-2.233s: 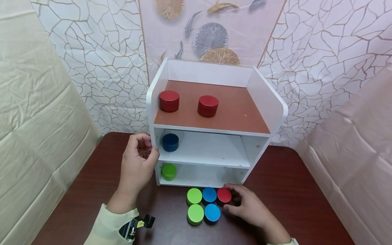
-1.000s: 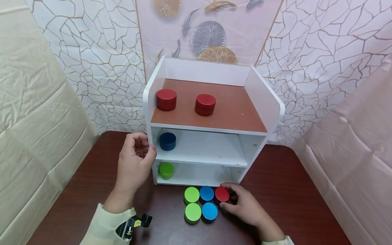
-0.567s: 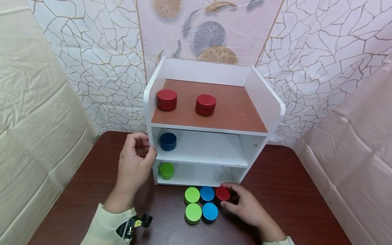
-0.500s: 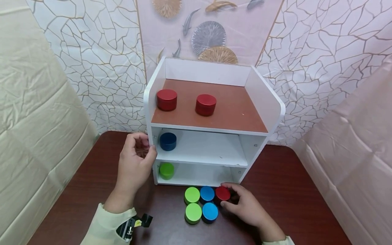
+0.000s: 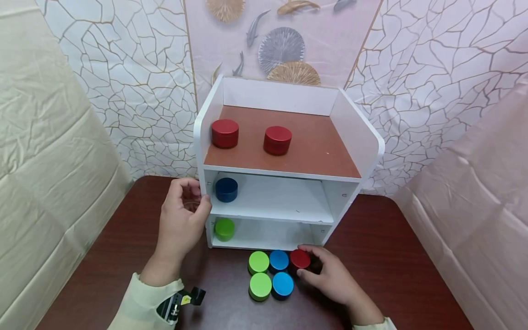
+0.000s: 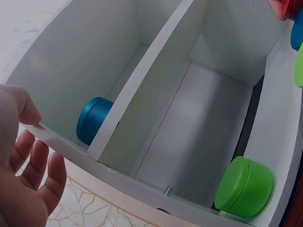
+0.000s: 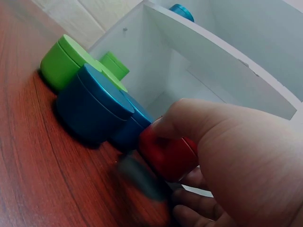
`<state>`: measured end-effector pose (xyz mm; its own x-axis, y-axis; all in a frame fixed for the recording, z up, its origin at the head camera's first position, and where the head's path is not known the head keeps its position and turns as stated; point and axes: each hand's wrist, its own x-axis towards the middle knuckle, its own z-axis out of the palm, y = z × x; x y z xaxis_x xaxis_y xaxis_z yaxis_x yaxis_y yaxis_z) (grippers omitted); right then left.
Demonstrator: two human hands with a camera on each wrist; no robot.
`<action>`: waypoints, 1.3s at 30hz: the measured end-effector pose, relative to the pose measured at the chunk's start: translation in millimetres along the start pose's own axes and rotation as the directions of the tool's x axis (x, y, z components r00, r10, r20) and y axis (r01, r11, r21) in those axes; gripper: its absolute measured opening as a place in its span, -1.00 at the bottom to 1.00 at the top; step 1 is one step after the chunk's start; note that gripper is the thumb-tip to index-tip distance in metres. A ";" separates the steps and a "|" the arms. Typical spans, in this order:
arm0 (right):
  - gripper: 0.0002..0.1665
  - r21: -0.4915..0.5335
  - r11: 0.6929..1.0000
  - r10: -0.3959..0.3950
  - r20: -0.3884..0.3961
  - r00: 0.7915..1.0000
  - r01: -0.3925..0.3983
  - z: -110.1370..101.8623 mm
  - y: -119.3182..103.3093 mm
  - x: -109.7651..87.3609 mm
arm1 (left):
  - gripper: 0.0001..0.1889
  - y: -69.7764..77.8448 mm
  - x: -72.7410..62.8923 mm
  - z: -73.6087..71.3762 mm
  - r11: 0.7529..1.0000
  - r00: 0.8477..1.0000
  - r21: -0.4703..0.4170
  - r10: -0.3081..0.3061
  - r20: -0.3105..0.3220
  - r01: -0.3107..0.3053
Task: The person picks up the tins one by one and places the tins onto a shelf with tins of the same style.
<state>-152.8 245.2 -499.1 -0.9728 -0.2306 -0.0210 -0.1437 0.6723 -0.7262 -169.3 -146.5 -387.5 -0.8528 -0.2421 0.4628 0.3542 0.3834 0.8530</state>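
A white three-level shelf unit [image 5: 280,172] stands on the table. My left hand [image 5: 181,224] grips its left side panel, thumb on the front edge and fingers curled round the outside. In front of the unit, my right hand [image 5: 334,279] pinches a round red tin [image 5: 299,259] between thumb and fingers. In the right wrist view that red tin [image 7: 165,153] sits close beside a blue tin [image 7: 131,127]; whether it touches the table is unclear. To its left stand two blue tins [image 5: 283,284] and two green tins [image 5: 260,286], grouped closely.
Two red tins [image 5: 277,140] sit on the brown top shelf. A blue tin [image 5: 226,189] stands at the middle shelf's left end, a green tin [image 5: 224,229] at the bottom shelf's left end. Patterned cloth [image 5: 136,91] hangs behind the dark wooden table [image 5: 412,275].
Since a second ago, the lid of the red tin in my right hand has become darker. Both hands keep nearly the same positions; the head view has shifted slightly.
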 end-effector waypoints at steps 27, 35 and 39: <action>-0.30 0.044 0.999 0.009 -0.079 0.997 -0.005 -2.7 -6.7 -1.4 | -0.66 -0.1 0.2 -0.8 1.000 1.000 0.005 -0.010 0.009 0.010; -0.26 0.091 0.995 -0.036 -0.119 0.992 0.047 -0.6 -9.6 -2.1 | -0.66 -0.6 0.2 -0.7 1.000 1.000 0.006 0.000 0.004 0.000; -0.23 0.120 0.992 -0.030 -0.111 0.993 0.043 0.7 -11.2 -2.5 | -0.65 -0.8 0.0 -0.8 1.000 1.000 0.004 0.000 0.005 0.000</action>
<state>-148.6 237.8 -491.4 -0.9823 -0.1706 0.0773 -0.1626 0.5727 -0.8035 -169.3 -147.4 -388.0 -0.8548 -0.2375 0.4614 0.3524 0.3870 0.8521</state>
